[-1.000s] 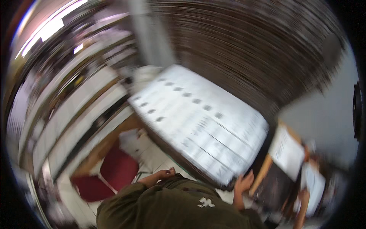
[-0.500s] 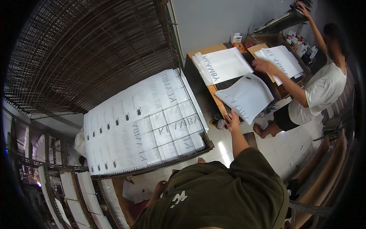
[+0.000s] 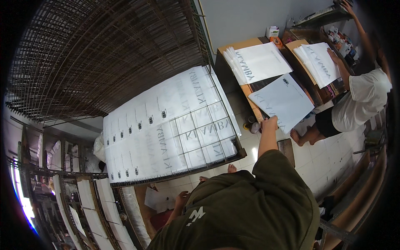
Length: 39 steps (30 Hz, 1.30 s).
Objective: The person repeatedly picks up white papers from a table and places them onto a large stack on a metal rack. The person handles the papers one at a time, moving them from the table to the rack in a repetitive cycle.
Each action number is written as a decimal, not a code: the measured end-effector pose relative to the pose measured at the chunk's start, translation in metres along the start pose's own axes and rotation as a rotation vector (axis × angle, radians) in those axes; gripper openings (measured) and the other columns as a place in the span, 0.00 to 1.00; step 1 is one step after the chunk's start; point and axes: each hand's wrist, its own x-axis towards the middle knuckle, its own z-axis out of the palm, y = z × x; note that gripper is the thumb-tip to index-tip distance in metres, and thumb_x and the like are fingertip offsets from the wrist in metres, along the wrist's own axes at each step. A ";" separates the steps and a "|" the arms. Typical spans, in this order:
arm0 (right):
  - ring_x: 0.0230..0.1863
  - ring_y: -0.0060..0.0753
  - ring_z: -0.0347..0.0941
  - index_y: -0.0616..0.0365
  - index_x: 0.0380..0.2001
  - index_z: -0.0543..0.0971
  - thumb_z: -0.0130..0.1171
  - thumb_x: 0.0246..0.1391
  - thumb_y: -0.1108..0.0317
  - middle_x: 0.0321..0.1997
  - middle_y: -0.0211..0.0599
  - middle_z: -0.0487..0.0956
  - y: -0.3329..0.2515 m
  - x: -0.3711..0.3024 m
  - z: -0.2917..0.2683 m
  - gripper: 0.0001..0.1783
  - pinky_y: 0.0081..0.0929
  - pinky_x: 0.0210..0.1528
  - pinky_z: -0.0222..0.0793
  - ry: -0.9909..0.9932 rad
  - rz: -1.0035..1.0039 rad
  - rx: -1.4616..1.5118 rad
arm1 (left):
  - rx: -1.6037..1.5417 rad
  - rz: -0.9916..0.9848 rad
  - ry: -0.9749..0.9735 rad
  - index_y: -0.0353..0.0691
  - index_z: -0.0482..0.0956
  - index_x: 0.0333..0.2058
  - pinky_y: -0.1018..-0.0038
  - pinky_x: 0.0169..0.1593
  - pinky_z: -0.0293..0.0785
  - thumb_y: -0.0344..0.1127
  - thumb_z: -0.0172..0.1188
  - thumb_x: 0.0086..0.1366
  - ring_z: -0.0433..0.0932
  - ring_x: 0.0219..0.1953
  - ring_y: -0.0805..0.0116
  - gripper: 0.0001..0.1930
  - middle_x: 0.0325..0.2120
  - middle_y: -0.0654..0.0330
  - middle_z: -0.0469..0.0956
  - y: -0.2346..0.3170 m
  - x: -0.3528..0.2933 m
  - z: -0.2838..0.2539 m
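A white printed sheet with dark lettering lies over the front of the table at the right. My right hand is stretched forward, with closed fingers pinching its near edge. My left hand hangs low beside my body, fingers loosely apart, with nothing seen in it. Left of my right arm, a wire drying rack bears many overlapping printed sheets. Beyond the held sheet rests a stack of printed sheets.
A co-worker in a white shirt stands at the right, one hand on another stack, the other raising a hinged frame. Raised wire racks fill the upper left. Shelving stands lower left, boards lower right.
My right hand has closed on the sheet's edge, and the sheet now lies flatter. The co-worker's lower hand has moved right, onto the far stack. The view has shifted slightly.
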 end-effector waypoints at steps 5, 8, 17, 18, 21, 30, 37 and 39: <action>0.34 0.44 0.72 0.76 0.40 0.68 0.53 0.38 0.67 0.39 0.51 0.72 -0.012 0.003 -0.007 0.25 0.39 0.32 0.71 -0.093 -0.199 0.013 | -0.159 0.173 0.139 0.35 0.74 0.42 0.67 0.38 0.74 0.44 0.58 0.57 0.79 0.34 0.59 0.20 0.33 0.49 0.78 -0.009 -0.001 0.009; 0.34 0.42 0.72 0.72 0.35 0.69 0.53 0.34 0.69 0.37 0.47 0.73 -0.036 0.009 -0.013 0.22 0.38 0.33 0.71 -0.189 -0.271 0.180 | -0.018 0.083 0.140 0.35 0.74 0.42 0.66 0.38 0.74 0.44 0.57 0.57 0.78 0.33 0.59 0.19 0.32 0.49 0.78 0.026 0.011 0.003; 0.32 0.29 0.68 0.65 0.43 0.71 0.52 0.38 0.79 0.43 0.40 0.71 -0.126 -0.061 -0.015 0.22 0.24 0.32 0.66 -0.817 -0.959 -0.147 | -0.068 -0.117 0.074 0.38 0.74 0.42 0.65 0.42 0.72 0.51 0.57 0.55 0.77 0.38 0.56 0.24 0.33 0.50 0.78 -0.030 0.023 0.006; 0.32 0.27 0.67 0.64 0.46 0.71 0.52 0.39 0.80 0.44 0.39 0.70 -0.127 -0.070 -0.010 0.24 0.22 0.31 0.65 -0.908 -1.123 -0.260 | -0.033 -0.139 0.059 0.38 0.74 0.42 0.64 0.43 0.72 0.53 0.57 0.54 0.77 0.39 0.55 0.25 0.33 0.50 0.78 -0.046 0.019 0.005; 0.27 0.15 0.60 0.59 0.55 0.66 0.48 0.40 0.83 0.46 0.31 0.67 -0.112 -0.178 -0.011 0.32 0.13 0.25 0.58 -1.192 -1.261 -0.649 | 0.007 -0.274 0.027 0.40 0.74 0.43 0.64 0.44 0.71 0.57 0.56 0.53 0.76 0.39 0.55 0.27 0.33 0.52 0.78 -0.102 0.011 0.006; 0.34 0.17 0.67 0.60 0.56 0.65 0.44 0.37 0.86 0.50 0.35 0.71 0.022 -0.353 -0.039 0.36 0.13 0.37 0.63 -1.724 -0.913 -1.069 | -0.192 -0.347 0.085 0.42 0.73 0.45 0.66 0.46 0.70 0.57 0.54 0.55 0.76 0.41 0.54 0.27 0.36 0.50 0.78 -0.131 -0.019 -0.019; 0.41 0.23 0.68 0.61 0.59 0.58 0.43 0.34 0.88 0.59 0.41 0.63 0.146 -0.480 -0.132 0.41 0.14 0.40 0.66 -2.167 -0.501 -1.237 | -0.217 -0.467 0.044 0.39 0.73 0.45 0.65 0.48 0.69 0.58 0.55 0.52 0.75 0.43 0.54 0.30 0.39 0.48 0.76 -0.166 -0.052 -0.044; 0.42 0.22 0.68 0.62 0.59 0.59 0.44 0.34 0.88 0.59 0.41 0.63 0.166 -0.513 -0.151 0.40 0.14 0.39 0.66 -2.276 -0.386 -1.247 | -0.223 -0.543 0.025 0.41 0.73 0.46 0.65 0.49 0.68 0.59 0.55 0.51 0.73 0.46 0.54 0.30 0.42 0.47 0.74 -0.199 -0.053 -0.040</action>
